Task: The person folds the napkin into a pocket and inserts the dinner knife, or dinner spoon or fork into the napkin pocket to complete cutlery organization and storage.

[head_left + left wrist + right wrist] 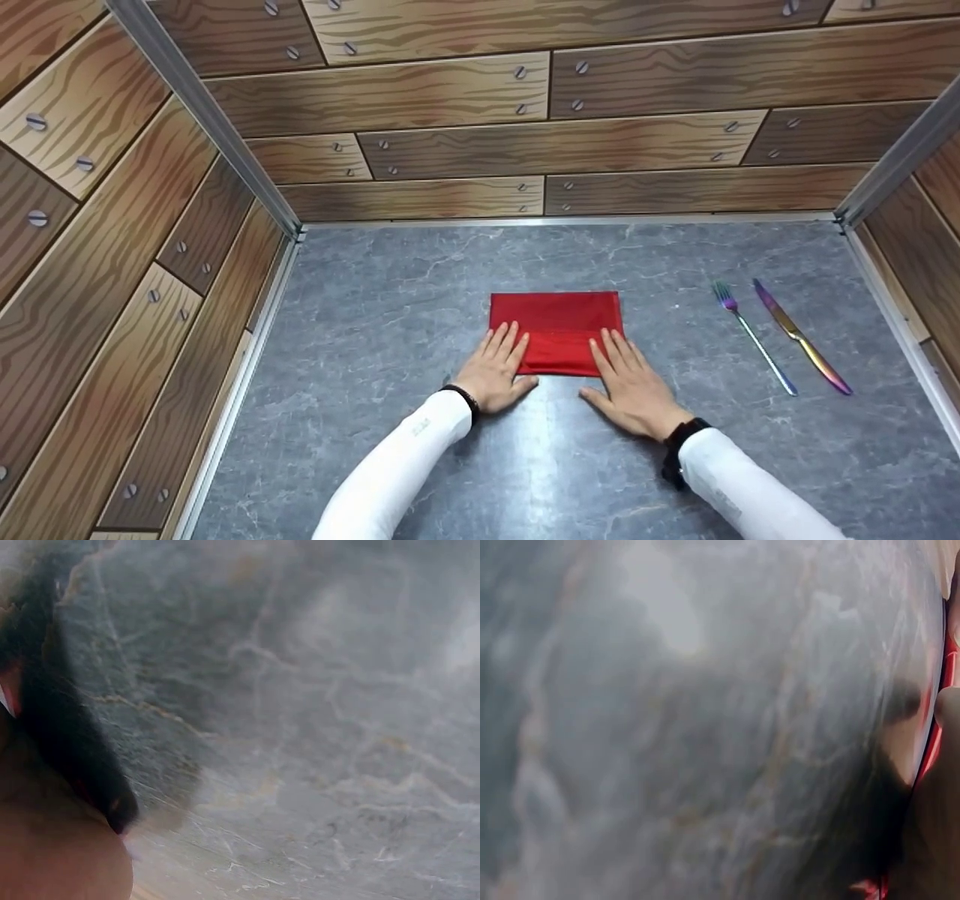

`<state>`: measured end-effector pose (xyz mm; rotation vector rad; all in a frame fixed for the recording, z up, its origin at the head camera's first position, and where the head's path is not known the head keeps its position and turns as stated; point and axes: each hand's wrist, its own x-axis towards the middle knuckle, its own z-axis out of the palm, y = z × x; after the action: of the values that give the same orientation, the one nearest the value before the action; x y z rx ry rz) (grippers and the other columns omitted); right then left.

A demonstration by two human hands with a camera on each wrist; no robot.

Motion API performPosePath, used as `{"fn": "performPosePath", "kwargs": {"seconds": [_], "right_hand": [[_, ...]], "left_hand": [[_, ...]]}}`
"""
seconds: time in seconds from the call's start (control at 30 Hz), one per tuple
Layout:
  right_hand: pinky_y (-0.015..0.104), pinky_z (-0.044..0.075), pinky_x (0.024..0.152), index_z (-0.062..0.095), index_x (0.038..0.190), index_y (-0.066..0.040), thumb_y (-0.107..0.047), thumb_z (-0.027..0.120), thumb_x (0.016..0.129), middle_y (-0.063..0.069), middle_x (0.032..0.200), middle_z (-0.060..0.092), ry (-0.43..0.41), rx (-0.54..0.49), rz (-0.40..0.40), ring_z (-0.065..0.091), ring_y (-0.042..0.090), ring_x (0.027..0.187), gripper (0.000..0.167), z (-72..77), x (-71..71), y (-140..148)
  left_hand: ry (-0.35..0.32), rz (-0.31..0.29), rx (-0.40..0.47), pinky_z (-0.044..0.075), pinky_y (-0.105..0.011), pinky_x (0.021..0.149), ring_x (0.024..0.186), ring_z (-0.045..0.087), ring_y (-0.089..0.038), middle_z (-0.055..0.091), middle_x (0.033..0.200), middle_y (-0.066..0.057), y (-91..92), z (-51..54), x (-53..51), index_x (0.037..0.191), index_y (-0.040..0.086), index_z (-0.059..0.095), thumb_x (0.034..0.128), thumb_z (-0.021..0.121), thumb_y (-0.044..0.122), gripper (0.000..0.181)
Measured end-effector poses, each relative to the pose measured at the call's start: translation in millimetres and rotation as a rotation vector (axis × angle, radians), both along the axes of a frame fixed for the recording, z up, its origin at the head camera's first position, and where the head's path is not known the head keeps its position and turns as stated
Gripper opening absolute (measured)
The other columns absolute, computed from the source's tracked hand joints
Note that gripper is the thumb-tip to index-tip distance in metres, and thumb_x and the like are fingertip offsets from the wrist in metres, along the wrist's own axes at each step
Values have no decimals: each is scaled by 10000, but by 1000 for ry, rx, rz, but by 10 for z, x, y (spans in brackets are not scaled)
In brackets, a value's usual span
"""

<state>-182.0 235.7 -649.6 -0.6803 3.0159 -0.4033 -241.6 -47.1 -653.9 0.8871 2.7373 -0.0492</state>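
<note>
A folded red cloth (559, 311) lies flat on the grey marbled tabletop, its near part doubled over so a fold line runs across it. My left hand (493, 375) rests with straight fingers on the cloth's near left corner, thumb pointing inward. On the near right corner my right hand (630, 386) lies the same way, fingers extended and palm down. The left wrist view shows mostly tabletop, with part of the left hand (60, 855) at the lower left. A thin strip of red cloth (932, 746) shows beside the right hand (937, 810) in the right wrist view.
To the right of the cloth lie a rainbow-coloured fork (757, 341) and a matching knife (802, 341), side by side and slanted. Wood-patterned panels (450, 146) with metal edging wall the table at the back, left and right.
</note>
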Motion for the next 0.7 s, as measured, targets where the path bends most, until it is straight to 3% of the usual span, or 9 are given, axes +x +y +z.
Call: {"fn": "performPosePath", "kwargs": {"seconds": [0.27, 0.7], "right_hand": [[554, 98, 1237, 229, 1606, 16, -580, 483, 1031, 251, 1673, 124, -46, -16, -8, 98, 410, 1545, 866, 39, -16, -3], [569, 122, 1230, 269, 1592, 29, -593, 458, 1035, 263, 1659, 169, -31, -2, 3, 137, 421, 1536, 856, 80, 44, -8]], "left_hand": [[-6, -2, 34, -59, -393, 1247, 1563, -89, -244, -64, 1714, -87, -12, 26, 10, 1653, 158, 11, 1024, 150, 705, 844], [-33, 4, 23, -65, -387, 1244, 1562, -92, -235, -67, 1716, -73, -18, 80, 79, 1650, 166, -6, 1020, 121, 709, 842]]}}
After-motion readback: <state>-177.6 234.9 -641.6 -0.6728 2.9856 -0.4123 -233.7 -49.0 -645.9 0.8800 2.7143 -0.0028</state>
